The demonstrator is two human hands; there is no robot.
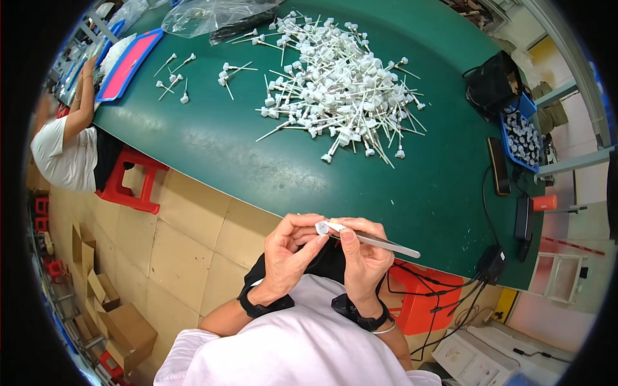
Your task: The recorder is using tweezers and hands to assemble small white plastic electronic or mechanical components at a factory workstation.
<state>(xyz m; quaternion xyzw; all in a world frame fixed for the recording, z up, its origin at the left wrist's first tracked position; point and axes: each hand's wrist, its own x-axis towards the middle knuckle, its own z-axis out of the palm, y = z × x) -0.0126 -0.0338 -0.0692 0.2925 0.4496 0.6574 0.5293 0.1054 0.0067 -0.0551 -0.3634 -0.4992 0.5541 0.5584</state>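
Note:
Close to my body, just off the table's front edge, my left hand [286, 251] pinches a small white plastic part [322, 228] between thumb and fingers. My right hand [365, 254] grips metal tweezers [386, 244], whose broad end sticks out to the right. The tips of the tweezers meet the white part; exactly where they touch is too small to tell. Ahead on the green table [225, 151] lies a big heap of similar white-headed parts [341, 83] with thin stems. A few loose ones [172, 80] lie to the left of it.
A blue-rimmed pink tray [132, 63] is at the far left, near a seated person [67, 141]. Clear plastic bags [212, 16] lie at the back. To the right are a black bag [492, 83], a blue tray of parts [521, 138], a phone-like object [497, 166] and cables [444, 283].

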